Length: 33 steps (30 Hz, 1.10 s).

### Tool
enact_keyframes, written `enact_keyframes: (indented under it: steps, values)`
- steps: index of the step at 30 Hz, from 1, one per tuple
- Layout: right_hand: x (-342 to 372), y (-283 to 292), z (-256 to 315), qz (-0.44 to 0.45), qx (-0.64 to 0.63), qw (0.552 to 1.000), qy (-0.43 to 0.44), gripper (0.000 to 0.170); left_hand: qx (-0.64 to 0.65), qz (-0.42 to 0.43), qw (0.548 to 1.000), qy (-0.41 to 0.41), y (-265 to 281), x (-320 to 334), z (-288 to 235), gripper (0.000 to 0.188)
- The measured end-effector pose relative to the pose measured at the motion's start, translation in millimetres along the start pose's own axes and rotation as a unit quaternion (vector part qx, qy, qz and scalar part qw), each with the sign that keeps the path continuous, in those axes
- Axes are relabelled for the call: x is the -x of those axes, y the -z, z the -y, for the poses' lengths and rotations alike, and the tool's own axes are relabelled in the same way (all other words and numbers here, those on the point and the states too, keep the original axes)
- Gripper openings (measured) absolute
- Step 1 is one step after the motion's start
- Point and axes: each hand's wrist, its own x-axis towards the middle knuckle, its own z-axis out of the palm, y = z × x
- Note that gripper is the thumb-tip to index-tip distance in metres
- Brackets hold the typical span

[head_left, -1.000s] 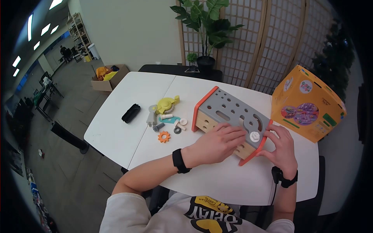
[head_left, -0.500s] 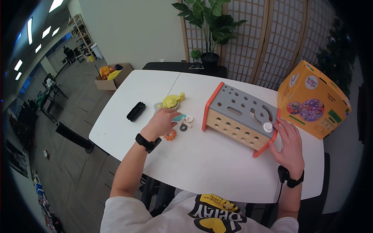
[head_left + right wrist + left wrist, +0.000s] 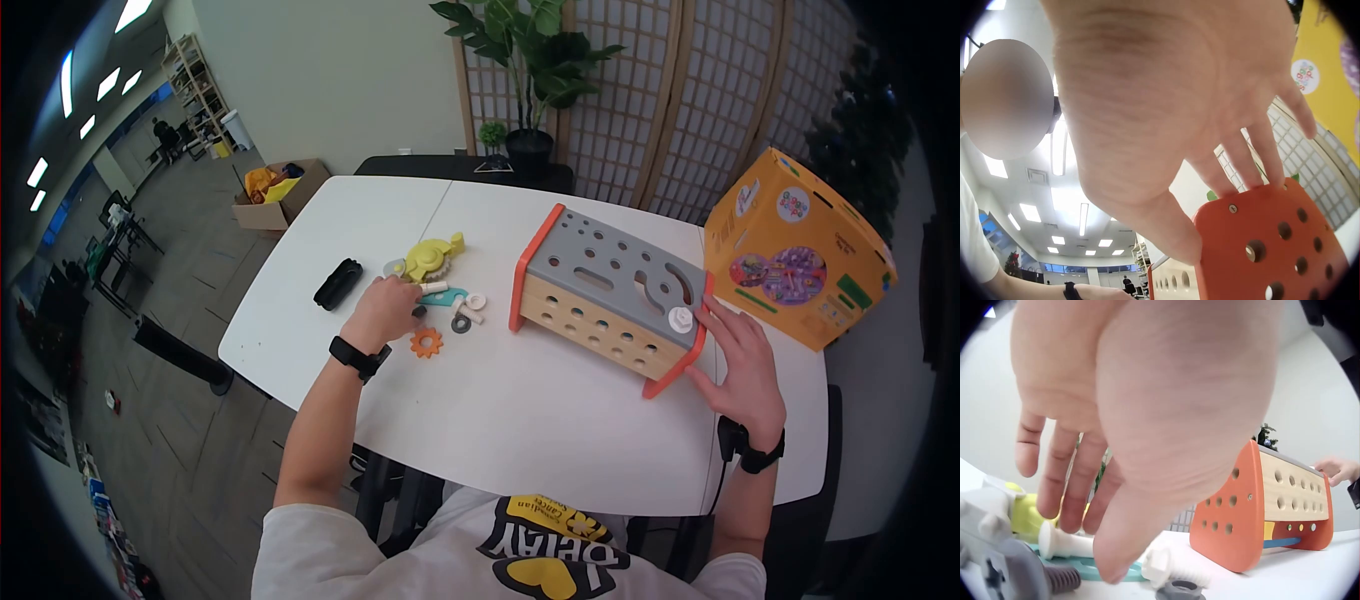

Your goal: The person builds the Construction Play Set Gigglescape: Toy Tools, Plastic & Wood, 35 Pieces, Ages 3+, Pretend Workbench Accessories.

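On a white tabletop [image 3: 520, 430], a person's right grip [image 3: 742, 380], fingers straight, touches the orange end panel [image 3: 1275, 256] of a grey-topped, hole-drilled, pale-wood toy box [image 3: 612, 303] to its left, while the left grip [image 3: 382, 312], fingers apart, hangs beside a turquoise strip [image 3: 442, 297], an orange gear [image 3: 416, 346] nearer, a yellow piece [image 3: 428, 258] beyond.

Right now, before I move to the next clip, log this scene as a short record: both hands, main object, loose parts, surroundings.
left hand: down among the loose parts, no clear grip
right hand: rests on the orange end panel
main object: grey-topped toy bench, white bolt head on top
loose parts: orange gear, teal piece, yellow piece, others
surroundings: white table, black case, printed box
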Motion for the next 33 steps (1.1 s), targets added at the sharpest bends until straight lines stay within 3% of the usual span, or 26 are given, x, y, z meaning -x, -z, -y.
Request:
enact_keyframes:
  steps: [9, 12, 16, 22, 25, 28, 33]
  values:
    - [1.8, 4.3, -6.7, 0.008, -0.027, 1.0, 0.012, 0.068, 0.001, -0.015, 0.998, -0.056, -18.0, 7.4, 14.5, 0.017]
    - [1.9, 3.6, -6.8, 0.006, -0.023, 1.0, 0.012, 0.067, 0.004, -0.033, 0.999, -0.025, 0.4, 11.1, -1.2, 0.018]
    - [2.1, 1.4, -8.4, -0.012, -0.004, 0.999, 0.041, 0.066, 0.169, -0.114, 0.977, -0.06, 38.2, 18.6, -44.7, 0.02]
    - [2.2, -3.4, 1.3, -0.024, 0.016, 0.999, 0.043, 0.062, 0.351, -0.101, 0.916, -0.166, 43.0, 27.3, -122.4, 0.023]
    - [2.4, -6.1, 5.4, -0.034, 0.013, 0.998, 0.049, 0.062, 0.373, -0.1, 0.904, -0.183, 35.0, 30.9, -153.1, 0.019]
    - [2.9, -6.9, 10.0, -0.035, 0.014, 0.998, 0.049, 0.063, 0.329, -0.145, 0.902, -0.241, 27.4, 24.5, -173.5, 0.02]
    - [4.8, -8.7, 14.6, -0.031, 0.0, 0.998, 0.051, 0.063, 0.29, -0.201, 0.898, -0.262, 18.0, 16.5, -194.8, 0.028]
